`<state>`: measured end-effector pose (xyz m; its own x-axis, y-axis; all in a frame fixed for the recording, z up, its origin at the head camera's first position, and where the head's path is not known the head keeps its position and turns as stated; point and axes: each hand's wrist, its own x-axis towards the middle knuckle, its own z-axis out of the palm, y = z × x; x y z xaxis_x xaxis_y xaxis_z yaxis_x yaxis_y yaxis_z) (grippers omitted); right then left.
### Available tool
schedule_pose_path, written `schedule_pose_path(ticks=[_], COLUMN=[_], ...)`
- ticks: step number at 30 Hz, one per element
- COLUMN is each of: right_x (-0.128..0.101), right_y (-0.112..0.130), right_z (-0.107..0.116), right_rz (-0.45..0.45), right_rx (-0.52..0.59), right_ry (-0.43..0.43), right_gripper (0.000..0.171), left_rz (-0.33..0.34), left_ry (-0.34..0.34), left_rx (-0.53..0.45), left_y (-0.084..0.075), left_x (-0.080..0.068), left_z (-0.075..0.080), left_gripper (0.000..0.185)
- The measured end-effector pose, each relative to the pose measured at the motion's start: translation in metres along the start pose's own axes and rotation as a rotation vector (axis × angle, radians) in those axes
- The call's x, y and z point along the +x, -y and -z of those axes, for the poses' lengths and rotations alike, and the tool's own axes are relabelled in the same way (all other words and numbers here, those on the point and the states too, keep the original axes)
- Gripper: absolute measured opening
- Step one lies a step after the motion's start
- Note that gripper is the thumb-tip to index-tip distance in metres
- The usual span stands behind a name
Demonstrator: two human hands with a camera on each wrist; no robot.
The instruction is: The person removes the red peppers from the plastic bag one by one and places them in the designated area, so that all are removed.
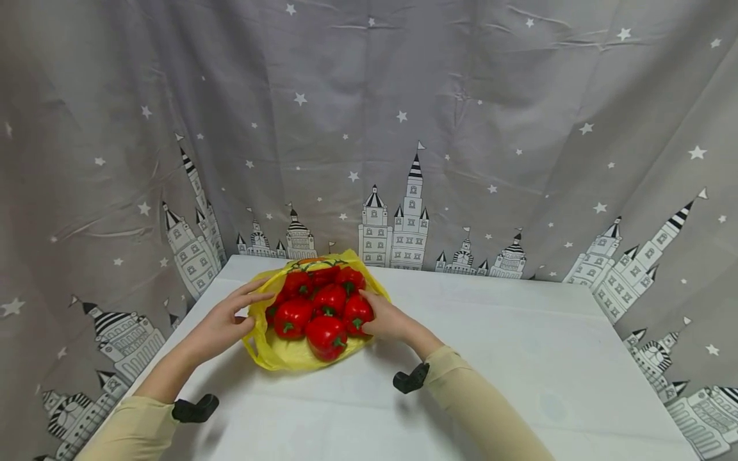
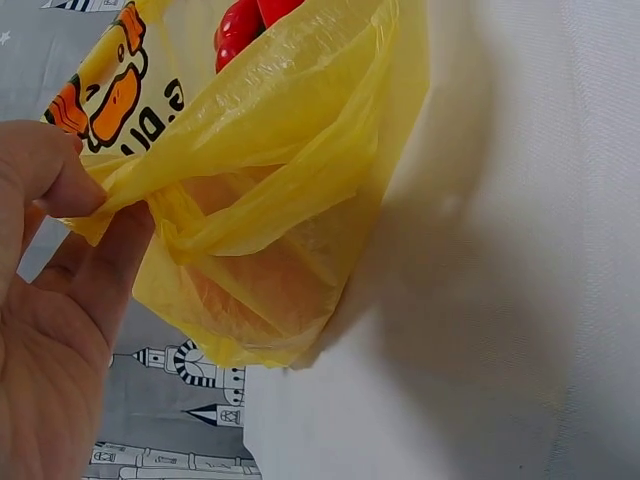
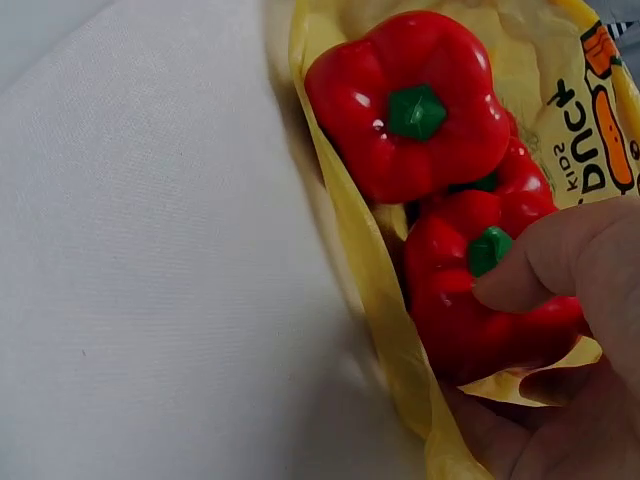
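Yellow plastic bag lies opened out on the white table, toward its far left part, holding a heap of red peppers. Exact count cannot be settled: the rear peppers overlap, and the bag's back edge hides part of them. Left hand pinches a fold of the bag's left edge between thumb and fingers, as the left wrist view confirms. Right hand grips the pepper at the heap's right side; its thumb lies against the green stem, while bag film covers its fingers. Printed lettering on the bag is cut off and unreadable.
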<state>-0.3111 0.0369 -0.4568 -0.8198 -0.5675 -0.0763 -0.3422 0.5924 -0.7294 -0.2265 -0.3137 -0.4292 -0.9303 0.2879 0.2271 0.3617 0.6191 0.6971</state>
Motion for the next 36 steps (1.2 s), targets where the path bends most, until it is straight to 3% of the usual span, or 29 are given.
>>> schedule_pose_path(ticks=[19,29,36], right_x=[0.003,0.003,0.004], right_y=[-0.007,-0.024,-0.025], right_z=[-0.006,-0.006,-0.008], right_rz=[-0.037,-0.054,-0.060], right_rx=[0.123,0.339,0.387], right_ry=[-0.011,0.017,0.004], right_gripper=[0.074,0.092,0.092], left_rz=[0.031,0.033,0.028], left_ry=[-0.004,-0.012,-0.007], left_rx=[-0.012,-0.047,-0.007], left_y=[0.002,0.004,0.004], left_x=[-0.002,-0.003,-0.003], left_z=[-0.001,-0.001,0.000], left_gripper=[0.056,0.055,0.056])
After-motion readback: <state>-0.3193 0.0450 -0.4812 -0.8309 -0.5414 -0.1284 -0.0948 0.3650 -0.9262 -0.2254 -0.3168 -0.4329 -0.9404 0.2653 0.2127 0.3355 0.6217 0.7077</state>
